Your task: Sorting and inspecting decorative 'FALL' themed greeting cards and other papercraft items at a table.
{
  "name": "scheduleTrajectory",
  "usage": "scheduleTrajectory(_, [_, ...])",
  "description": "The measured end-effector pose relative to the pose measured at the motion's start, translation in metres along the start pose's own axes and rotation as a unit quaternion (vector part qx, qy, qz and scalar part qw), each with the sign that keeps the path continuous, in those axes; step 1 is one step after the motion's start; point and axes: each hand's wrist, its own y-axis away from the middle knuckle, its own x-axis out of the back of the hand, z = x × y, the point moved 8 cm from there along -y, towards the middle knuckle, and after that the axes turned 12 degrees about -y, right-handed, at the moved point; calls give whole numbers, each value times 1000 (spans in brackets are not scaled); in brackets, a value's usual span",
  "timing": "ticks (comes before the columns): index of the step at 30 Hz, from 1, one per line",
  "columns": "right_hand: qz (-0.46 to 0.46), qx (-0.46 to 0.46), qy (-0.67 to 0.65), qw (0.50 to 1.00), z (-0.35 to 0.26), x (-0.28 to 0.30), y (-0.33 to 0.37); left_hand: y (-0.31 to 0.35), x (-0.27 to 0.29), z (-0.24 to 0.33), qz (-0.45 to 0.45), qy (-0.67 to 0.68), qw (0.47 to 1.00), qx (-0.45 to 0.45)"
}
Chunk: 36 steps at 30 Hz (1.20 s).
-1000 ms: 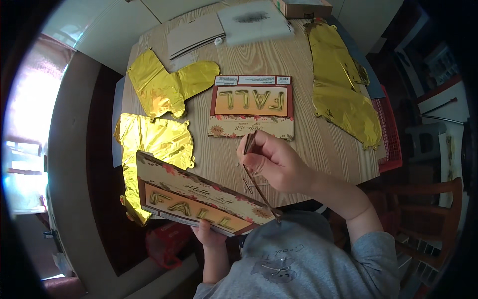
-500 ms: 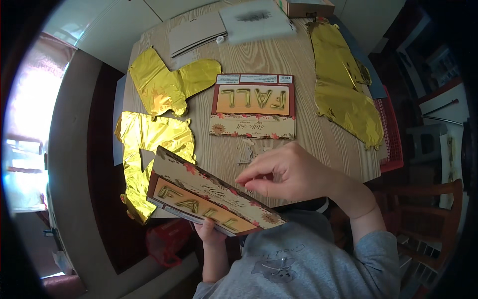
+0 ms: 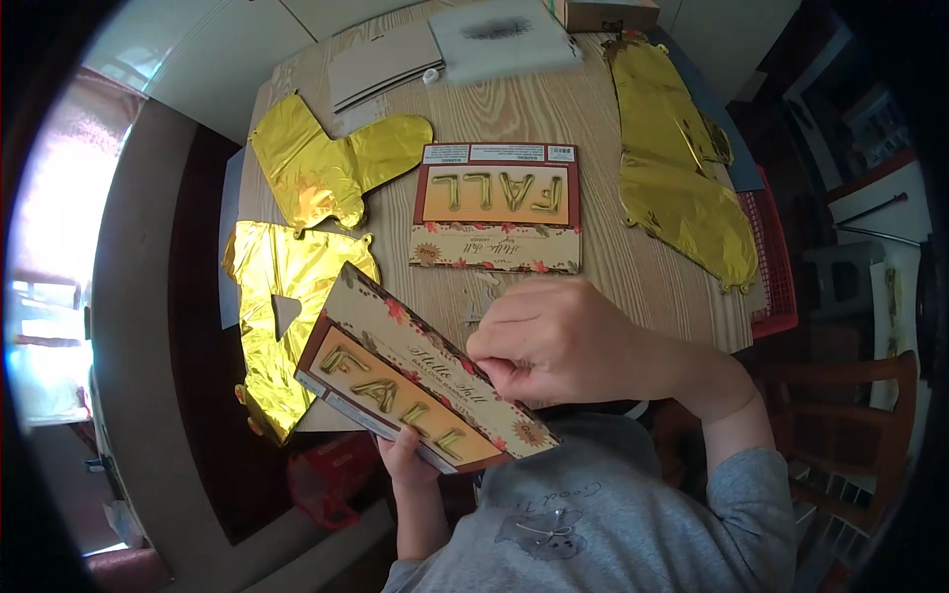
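My left hand [image 3: 407, 457] grips the lower edge of a flat balloon pack [image 3: 420, 381], held tilted over the near edge of the table [image 3: 613, 287]. My right hand [image 3: 559, 341] pinches its upper edge with curled fingers; what the pack holds I cannot tell. A second pack [image 3: 497, 208] lies flat beyond it. Gold foil balloons lie at left [image 3: 331, 173], near left [image 3: 282, 296] and right [image 3: 677, 168]; grey cards [image 3: 386, 64] at the far edge.

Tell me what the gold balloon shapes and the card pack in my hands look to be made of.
Gold balloons: likely metallic foil film, mirror-shiny and creased.
Card pack, held by left hand and right hand: apparently printed paperboard, flat and stiff.
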Motion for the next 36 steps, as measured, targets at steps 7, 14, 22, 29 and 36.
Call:
scheduleTrajectory(7, [25,-60,62,996,39,4,3,1,-1,-13,-7,52,997,56])
scheduleTrajectory(14, [-15,-320,-211,924,68,-11,26,-6,-11,11,51,-59,997,8])
scheduleTrajectory(22, [38,-241,6,970,73,-6,34,12,-13,20,100,-249,962,-41])
scheduleTrajectory(29, [-35,-391,-328,859,94,-23,51,10,-13,17,84,-156,984,-4])
scheduleTrajectory(36, [-31,-405,-592,696,100,-43,66,-4,-26,11,35,-78,995,49])
